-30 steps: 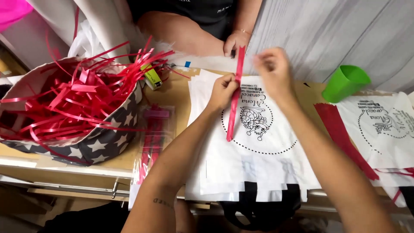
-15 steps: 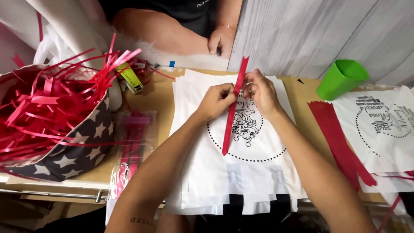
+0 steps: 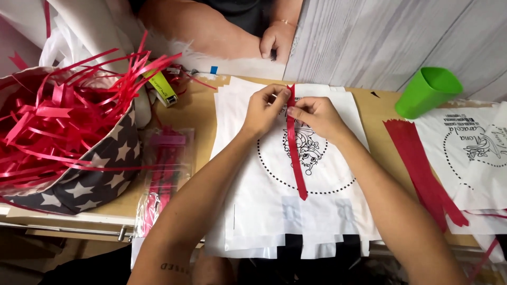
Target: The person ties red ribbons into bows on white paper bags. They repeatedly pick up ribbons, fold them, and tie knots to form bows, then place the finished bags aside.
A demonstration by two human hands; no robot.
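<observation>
Head view first, and it's the only one: both hands are up at the top edge of a stack of white paper bags (image 3: 274, 211) lying flat on the tabletop (image 3: 195, 113). Left hand (image 3: 264, 111) has its grip pinched narrow on the upper end of a red ribbon strip (image 3: 294, 153), thumb and fingers closed right at the tip. Right hand (image 3: 316, 115) is pinching the same strip just beside it, fingertips touching the ribbon from the other side, so both grips are closed on it. The strip runs straight down the middle of the top bag, over a printed cartoon figure inside a dotted circle (image 3: 306, 158), and its pointed lower end lies on the paper just below the circle.

Stuff around it: left side has a dark fabric basket with white stars (image 3: 95, 184) stuffed with loose red ribbon strips (image 3: 58, 121) sticking out everywhere. Between basket and bags there's a clear plastic packet (image 3: 163, 174) with pink-red pieces in it. A small yellow-green item (image 3: 161, 87) lies near the basket's rim, can't tell what it is. On the right, a green plastic cup (image 3: 426, 91) tipped on its side, a flat pile of red strips (image 3: 417, 163), and another stack of printed white bags (image 3: 470, 153). Across the tabletop another person's hand (image 3: 275, 42) rests at the far edge.
</observation>
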